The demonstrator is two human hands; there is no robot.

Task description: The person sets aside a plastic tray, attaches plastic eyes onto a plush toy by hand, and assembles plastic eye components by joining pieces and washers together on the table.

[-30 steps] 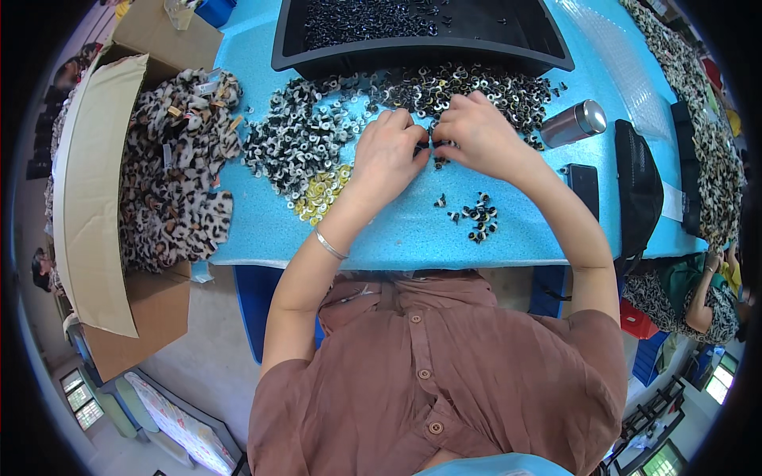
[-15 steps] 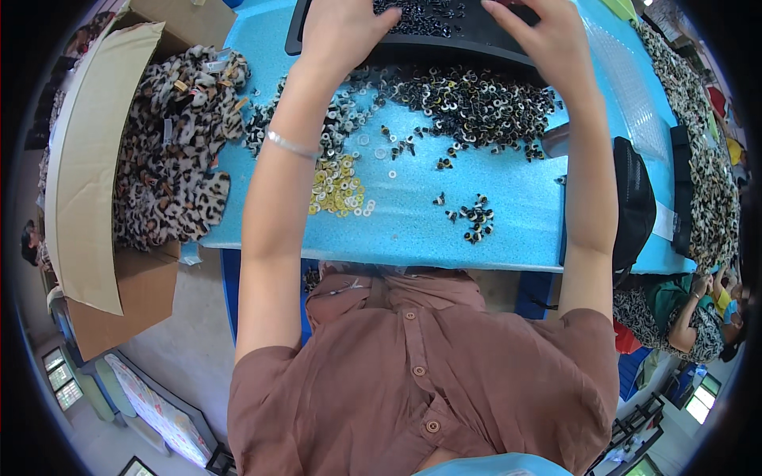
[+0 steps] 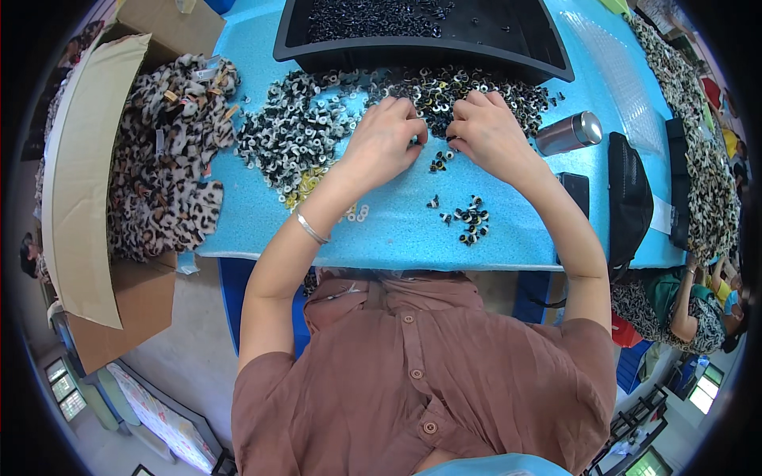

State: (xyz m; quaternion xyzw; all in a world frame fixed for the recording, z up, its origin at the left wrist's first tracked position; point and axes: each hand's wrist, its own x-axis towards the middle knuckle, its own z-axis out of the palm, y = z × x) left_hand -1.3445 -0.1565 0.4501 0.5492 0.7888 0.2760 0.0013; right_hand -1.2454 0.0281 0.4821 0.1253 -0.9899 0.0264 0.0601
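My left hand and my right hand face each other over the blue table, a small gap between them. Each has its fingers curled in a pinch, with a small black piece at the tips, partly hidden. Just behind them spreads a heap of small black pieces with white and yellow rings. Left of my left hand lies a pile of black pieces with white rings; loose yellow rings lie beside my left forearm. In front of my right hand sits a small cluster of ringed black pieces.
A black tray of small black pieces stands at the back. On the right are a metal flask, a dark flat phone-like object, a black bag and clear plastic sheeting. Left, a cardboard box holds leopard-print plush.
Both hands have come back from the tray toward me, down to the table in front of the heap. Their fingers have closed around small black pieces.
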